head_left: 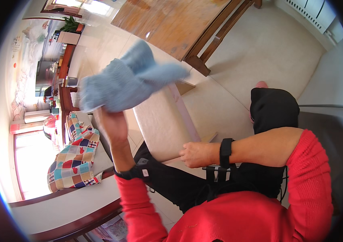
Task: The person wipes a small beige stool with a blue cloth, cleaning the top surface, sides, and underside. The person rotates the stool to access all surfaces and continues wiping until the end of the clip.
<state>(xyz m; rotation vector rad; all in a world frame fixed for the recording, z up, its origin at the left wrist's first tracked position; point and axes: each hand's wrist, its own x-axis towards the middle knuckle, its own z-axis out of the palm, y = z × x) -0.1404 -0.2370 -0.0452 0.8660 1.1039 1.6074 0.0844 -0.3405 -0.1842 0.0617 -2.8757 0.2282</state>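
A light blue, soft-textured cloth (119, 80) hangs bunched and blurred by motion in the upper middle. My left hand (113, 124) grips its lower edge and holds it up above the floor. Behind and to the right of the cloth stands a low bench with a pale beige top (159, 125), partly hidden by it. At the bench's near right edge is my right hand (197, 154), closed with its fingers curled. Whatever its fingers may hold is out of sight. Each wrist wears a black band.
A brown wooden table (171, 24) stands at the far side. To the left, a patchwork cloth (74, 157) lies over a seat. A grey surface (324, 133) rises at right, and a white radiator (308, 14) is at far right. My black-trousered knee (274, 109) is right of the bench.
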